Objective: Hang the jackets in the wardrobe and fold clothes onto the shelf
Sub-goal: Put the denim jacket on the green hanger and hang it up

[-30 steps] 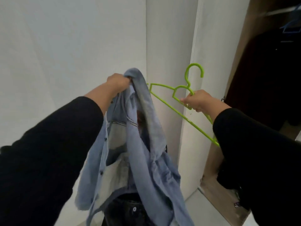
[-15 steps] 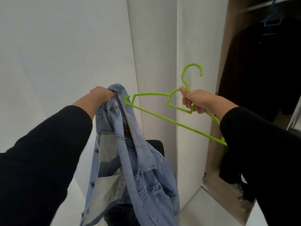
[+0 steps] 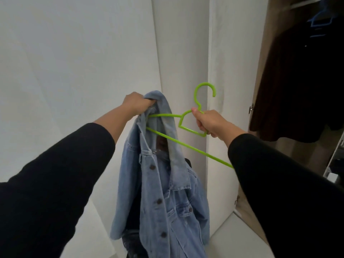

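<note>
A light blue denim jacket (image 3: 163,185) hangs in mid-air from my left hand (image 3: 136,104), which grips it at the top by the collar or shoulder. My right hand (image 3: 208,122) grips a bright green plastic hanger (image 3: 195,107) just below its hook. The hanger's left arm has slid into the top of the jacket, beside my left hand; its other arm runs down behind my right sleeve. The open wardrobe (image 3: 271,53) stands at the right.
A dark garment (image 3: 297,81) hangs inside the wardrobe on a blue hanger (image 3: 320,21) from a rail at the top right. A white wardrobe door (image 3: 232,71) stands edge-on behind the hanger. Plain white walls fill the left. Something dark lies below the jacket.
The green hanger has moved left and its end has gone into the jacket's top opening. My left hand has kept its hold on the jacket.
</note>
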